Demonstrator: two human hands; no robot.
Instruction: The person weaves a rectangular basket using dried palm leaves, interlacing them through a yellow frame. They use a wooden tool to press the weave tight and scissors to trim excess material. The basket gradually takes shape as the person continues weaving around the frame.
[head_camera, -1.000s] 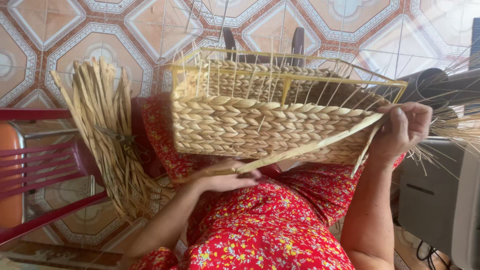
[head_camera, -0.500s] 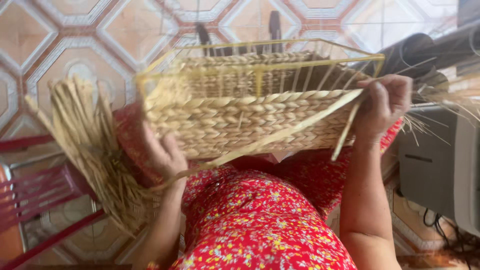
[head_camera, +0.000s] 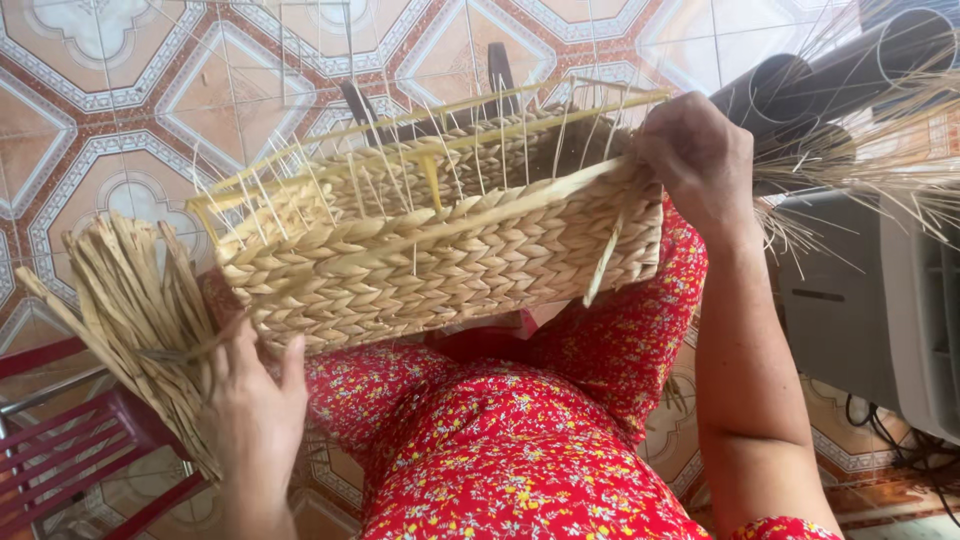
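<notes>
The person wears a red garment (head_camera: 520, 460) strewn with small yellow, white and blue flowers; both forearms are bare.

Half-woven rectangular basket (head_camera: 440, 250), pale straw colour, braided herringbone rows on its side wall, yellow wire frame sticking out above the weave with thin loose strands poking up; tilted, right end higher, resting over the lap. Left hand (head_camera: 250, 410) grips the lower left corner from below, right hand (head_camera: 700, 165) clasps the upper right end at the rim. Bundle of loose flat straw strips (head_camera: 135, 310) fans out just left of the basket, touching the left hand.
</notes>
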